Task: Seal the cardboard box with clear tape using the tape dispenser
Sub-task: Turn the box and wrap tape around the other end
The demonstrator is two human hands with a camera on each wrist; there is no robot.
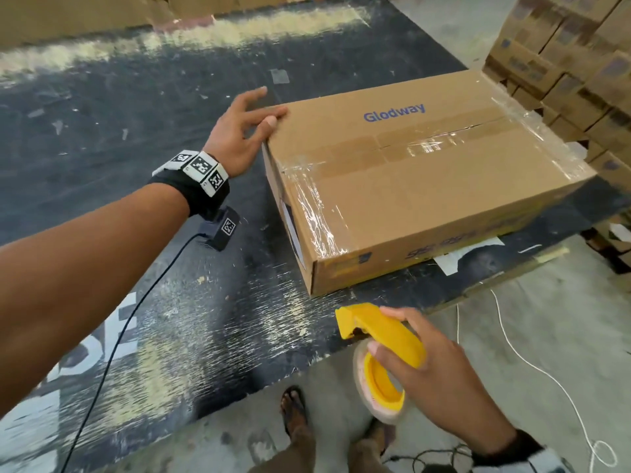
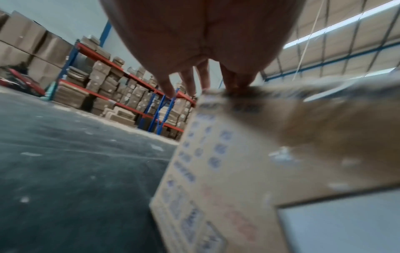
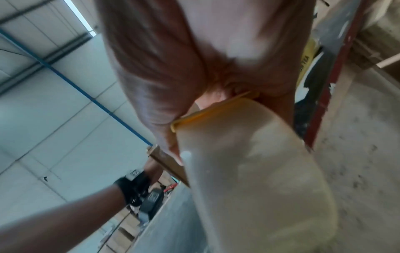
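A brown cardboard box [image 1: 426,186] printed "Glodway" lies flat on a black table [image 1: 136,114]. Clear tape [image 1: 430,145] runs along its top seam and down both short ends. My left hand [image 1: 239,131] reaches to the box's far left corner, its fingers spread and nearly straight, the fingertips [image 2: 236,85] touching the top edge of the box [image 2: 259,162]. Near the table's front edge, below the box, my right hand [image 1: 433,377] grips a yellow tape dispenser [image 1: 379,332] carrying a roll of clear tape [image 1: 379,404]. The roll [image 3: 249,179] fills the right wrist view.
Stacked cartons [image 1: 573,56] stand close behind the box at the right. A white cord [image 1: 546,370] lies on the concrete floor beside the table. My sandalled foot [image 1: 293,407] is at the table's front edge. Shelf racks [image 2: 129,95] full of cartons line the far wall.
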